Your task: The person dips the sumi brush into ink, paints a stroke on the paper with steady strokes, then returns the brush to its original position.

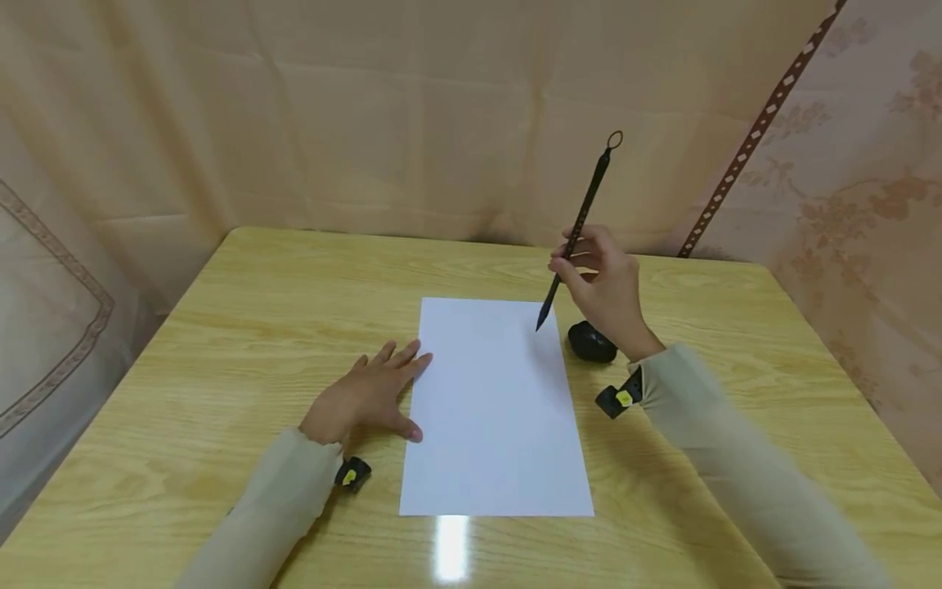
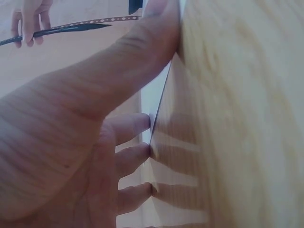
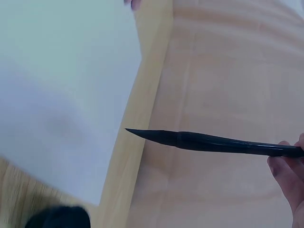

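Note:
A dark calligraphy brush [image 1: 585, 213] slants up from my right hand [image 1: 607, 282], pinched between thumb and fingers partway along the handle. Its pointed black tip hangs over the upper right of a blank white sheet of paper [image 1: 493, 409], and a thin loop tops the handle. In the right wrist view the whole brush head [image 3: 156, 137] shows, smooth and tapered. My left hand [image 1: 368, 397] lies with fingers spread at the sheet's left edge, thumb and fingertips touching it. The left wrist view shows the thumb [image 2: 137, 52] and fingertips along that edge.
A rounded black object [image 1: 592, 342] sits on the wooden table [image 1: 243, 343] just right of the paper, under my right wrist. Beige curtains [image 1: 405, 123] hang behind the table's far edge, with patterned cloth at both sides. Small black cameras are strapped to both wrists.

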{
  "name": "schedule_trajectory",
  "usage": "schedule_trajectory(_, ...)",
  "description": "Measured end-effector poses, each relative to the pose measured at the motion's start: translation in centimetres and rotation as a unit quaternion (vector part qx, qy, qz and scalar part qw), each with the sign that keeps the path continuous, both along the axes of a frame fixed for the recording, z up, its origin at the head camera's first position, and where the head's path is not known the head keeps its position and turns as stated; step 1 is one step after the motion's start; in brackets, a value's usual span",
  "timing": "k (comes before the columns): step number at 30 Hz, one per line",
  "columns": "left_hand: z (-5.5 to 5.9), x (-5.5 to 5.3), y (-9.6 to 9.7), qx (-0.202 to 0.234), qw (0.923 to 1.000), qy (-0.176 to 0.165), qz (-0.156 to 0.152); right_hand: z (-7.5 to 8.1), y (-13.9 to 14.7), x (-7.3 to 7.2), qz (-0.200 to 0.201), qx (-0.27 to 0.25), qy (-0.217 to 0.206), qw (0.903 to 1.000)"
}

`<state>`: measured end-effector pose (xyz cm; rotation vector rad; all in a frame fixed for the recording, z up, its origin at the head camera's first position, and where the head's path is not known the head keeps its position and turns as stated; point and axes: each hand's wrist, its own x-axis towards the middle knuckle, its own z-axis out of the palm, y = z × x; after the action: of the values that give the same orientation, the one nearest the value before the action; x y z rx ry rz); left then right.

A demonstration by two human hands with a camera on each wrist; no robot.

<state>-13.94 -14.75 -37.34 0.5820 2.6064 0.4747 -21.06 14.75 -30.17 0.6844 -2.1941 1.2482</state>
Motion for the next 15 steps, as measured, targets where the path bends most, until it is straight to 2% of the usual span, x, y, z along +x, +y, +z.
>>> schedule_trajectory(6,0.1,0.0,0.1,0.003,1.0000,-0.004,0.002,0.1,-2.0,0.4,0.032,-0.027,-0.001,0.9991)
schedule_trajectory(15,0.1,0.2,0.2,0.003,0.9999,-0.010,0.010,-0.1,-4.4,0.8,0.045,-0.021,0.014,0.9987)
